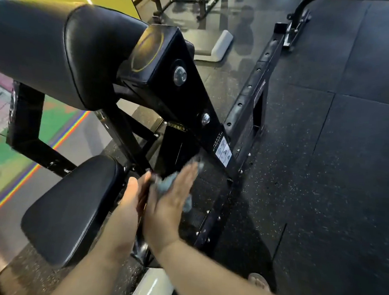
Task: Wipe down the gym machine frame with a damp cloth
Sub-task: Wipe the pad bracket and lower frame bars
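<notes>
Right hand (pixel 171 204), fingers straight and flat, presses a crumpled grey-blue cloth (pixel 164 185) against the lower part of the black steel machine frame (pixel 191 106), just beside the black padded seat (pixel 71 206). Left hand (pixel 130 198) is close alongside on the frame; its grip is blurred, so I cannot tell.

A gym, black padded machine (pixel 65 57), rubber floor tiles (pixel 335 143), steel racks (pixel 185 2) behind.

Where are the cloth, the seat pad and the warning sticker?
cloth (pixel 165 185), head view, its grey bunched part.
seat pad (pixel 73 206), head view, middle of its black top.
warning sticker (pixel 224 154), head view, centre of the white label.
</notes>
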### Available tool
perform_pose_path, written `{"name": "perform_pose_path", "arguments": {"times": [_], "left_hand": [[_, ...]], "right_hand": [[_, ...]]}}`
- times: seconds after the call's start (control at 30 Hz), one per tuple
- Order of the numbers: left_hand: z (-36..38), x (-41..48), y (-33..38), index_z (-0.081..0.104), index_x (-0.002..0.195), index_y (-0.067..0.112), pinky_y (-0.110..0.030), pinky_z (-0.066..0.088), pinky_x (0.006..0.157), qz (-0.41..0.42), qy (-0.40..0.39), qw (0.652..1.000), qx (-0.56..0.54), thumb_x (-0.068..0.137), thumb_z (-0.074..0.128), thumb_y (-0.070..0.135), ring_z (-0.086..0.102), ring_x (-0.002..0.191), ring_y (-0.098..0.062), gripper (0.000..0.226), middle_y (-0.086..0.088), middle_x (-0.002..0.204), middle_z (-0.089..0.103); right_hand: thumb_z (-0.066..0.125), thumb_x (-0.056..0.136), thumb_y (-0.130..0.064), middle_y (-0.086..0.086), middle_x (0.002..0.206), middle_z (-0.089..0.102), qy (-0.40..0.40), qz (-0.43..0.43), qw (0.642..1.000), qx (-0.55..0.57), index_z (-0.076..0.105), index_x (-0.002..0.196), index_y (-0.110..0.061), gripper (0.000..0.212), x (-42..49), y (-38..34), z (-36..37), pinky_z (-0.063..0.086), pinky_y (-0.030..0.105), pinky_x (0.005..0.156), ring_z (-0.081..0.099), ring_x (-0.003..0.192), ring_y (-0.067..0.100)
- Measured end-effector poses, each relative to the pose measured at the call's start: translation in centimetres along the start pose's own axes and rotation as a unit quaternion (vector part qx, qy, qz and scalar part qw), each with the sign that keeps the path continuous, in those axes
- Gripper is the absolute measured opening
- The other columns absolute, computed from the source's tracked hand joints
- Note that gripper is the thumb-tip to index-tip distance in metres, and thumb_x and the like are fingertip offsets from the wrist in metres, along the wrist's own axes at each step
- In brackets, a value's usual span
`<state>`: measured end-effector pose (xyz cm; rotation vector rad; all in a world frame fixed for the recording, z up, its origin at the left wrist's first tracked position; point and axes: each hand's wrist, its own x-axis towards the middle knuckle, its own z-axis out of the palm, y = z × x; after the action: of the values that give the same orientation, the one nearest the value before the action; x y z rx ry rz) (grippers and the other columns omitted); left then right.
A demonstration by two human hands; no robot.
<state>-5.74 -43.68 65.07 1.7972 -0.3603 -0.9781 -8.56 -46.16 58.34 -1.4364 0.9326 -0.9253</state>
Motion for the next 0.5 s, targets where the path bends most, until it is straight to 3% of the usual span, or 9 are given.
{"name": "perform_pose_path", "arguments": {"times": [0.1, 0.13, 0.17, 0.2, 0.23, 0.27, 0.33, 0.43, 0.5], "left_hand": [[0.9, -1.4, -0.1, 0.042, 0.136, 0.014, -0.006, 0.032, 0.09, -0.012, 0.037, 0.999, -0.015, 0.103, 0.007, 0.031, 0.052, 0.102, 0.005, 0.051, 0.002, 0.146, 0.035], [1.0, -1.1, 0.1, 0.004, 0.137, 0.02, -0.005, 0.036, 0.086, -0.002, 0.033, 0.999, -0.008, 0.104, 0.008, 0.026, 0.056, 0.091, 0.003, 0.034, 0.006, 0.143, 0.009], [0.5, -0.5, -0.2, 0.052, 0.082, 0.032, -0.01, 0.043, 0.084, -0.016, 0.026, 1.0, -0.003, 0.104, 0.011, 0.026, 0.06, 0.086, 0.001, 0.047, -0.011, 0.142, 0.042], [-0.8, 0.0, -1.5, 0.055, 0.126, 0.006, -0.023, 0.048, 0.084, -0.017, -0.014, 1.0, -0.014, 0.104, 0.015, 0.029, 0.063, 0.092, -0.007, 0.051, -0.009, 0.115, 0.062], [-1.7, 0.5, -2.2, 0.042, 0.134, -0.004, -0.035, 0.046, 0.091, -0.015, -0.027, 0.999, -0.037, 0.104, 0.015, 0.028, 0.058, 0.109, -0.022, 0.052, -0.021, 0.142, 0.042], [-2.3, 1.2, -2.6, 0.024, 0.14, -0.014, -0.038, 0.034, 0.103, 0.016, -0.028, 0.999, -0.03, 0.104, 0.014, 0.024, 0.041, 0.128, -0.031, 0.053, -0.024, 0.147, 0.029], [-2.2, 1.3, -2.5, 0.014, 0.142, -0.015, -0.033, 0.019, 0.109, 0.033, -0.009, 0.998, -0.05, 0.104, 0.014, 0.022, 0.02, 0.139, -0.031, 0.053, -0.024, 0.149, 0.022], [-2.1, 2.2, -2.8, 0.061, 0.124, 0.02, -0.042, 0.028, 0.112, -0.071, 0.021, 0.992, -0.098, 0.075, 0.052, 0.075, 0.043, 0.13, -0.023, 0.073, -0.003, 0.14, 0.048], [-2.9, 2.6, -3.7, 0.068, 0.109, 0.026, -0.042, 0.028, 0.112, -0.065, 0.002, 0.996, -0.068, 0.069, 0.052, 0.081, 0.049, 0.122, -0.019, 0.07, -0.002, 0.134, 0.055]], "right_hand": [[0.026, 0.097, -0.051, -0.021, 0.149, -0.037, -0.044, -0.01, 0.999, -0.017, -0.038, 0.137, -0.042, 0.077, -3.8, 1.7, 0.0, -0.011, 0.037, 0.118, -0.029, 0.142, 0.011], [0.026, 0.096, -0.056, -0.021, 0.147, -0.041, -0.044, 0.0, 0.999, -0.02, -0.043, 0.134, -0.04, 0.081, -2.3, 1.4, -0.4, -0.014, 0.034, 0.118, -0.032, 0.14, 0.008], [0.029, 0.096, -0.057, -0.02, 0.145, -0.044, -0.035, 0.013, 0.999, -0.022, -0.044, 0.131, -0.036, 0.084, -0.2, 0.6, -0.8, -0.016, 0.03, 0.117, -0.033, 0.139, 0.005], [0.033, 0.097, -0.053, -0.018, 0.145, -0.044, -0.019, 0.031, 0.999, -0.015, -0.042, 0.129, -0.034, 0.084, 2.3, -0.4, -1.3, -0.016, 0.027, 0.117, -0.033, 0.138, 0.001], [0.036, 0.098, -0.049, -0.017, 0.145, -0.041, 0.004, 0.046, 0.999, -0.001, -0.038, 0.131, -0.034, 0.082, 4.5, -1.3, -1.8, -0.015, 0.026, 0.117, -0.032, 0.137, -0.001], [0.038, 0.099, -0.046, -0.016, 0.146, -0.037, 0.035, 0.049, 0.998, 0.004, -0.033, 0.133, -0.034, 0.079, 6.3, -2.0, -2.0, -0.014, 0.026, 0.117, -0.03, 0.137, -0.004], [0.039, 0.101, -0.038, -0.02, 0.145, -0.036, 0.067, 0.033, 0.997, -0.019, -0.03, 0.135, -0.038, 0.077, 6.2, -2.1, -1.4, -0.013, 0.023, 0.117, -0.031, 0.135, -0.008], [0.036, 0.099, -0.035, -0.031, 0.143, -0.039, 0.036, 0.011, 0.998, -0.049, -0.038, 0.132, -0.052, 0.083, -0.6, 0.0, 1.0, -0.015, 0.015, 0.114, -0.029, 0.137, -0.005], [0.029, 0.095, -0.054, -0.033, 0.141, -0.041, 0.02, 0.026, 0.998, -0.048, -0.041, 0.128, -0.055, 0.077, -4.0, 1.1, 1.2, -0.016, 0.016, 0.113, -0.03, 0.139, -0.001]]}}
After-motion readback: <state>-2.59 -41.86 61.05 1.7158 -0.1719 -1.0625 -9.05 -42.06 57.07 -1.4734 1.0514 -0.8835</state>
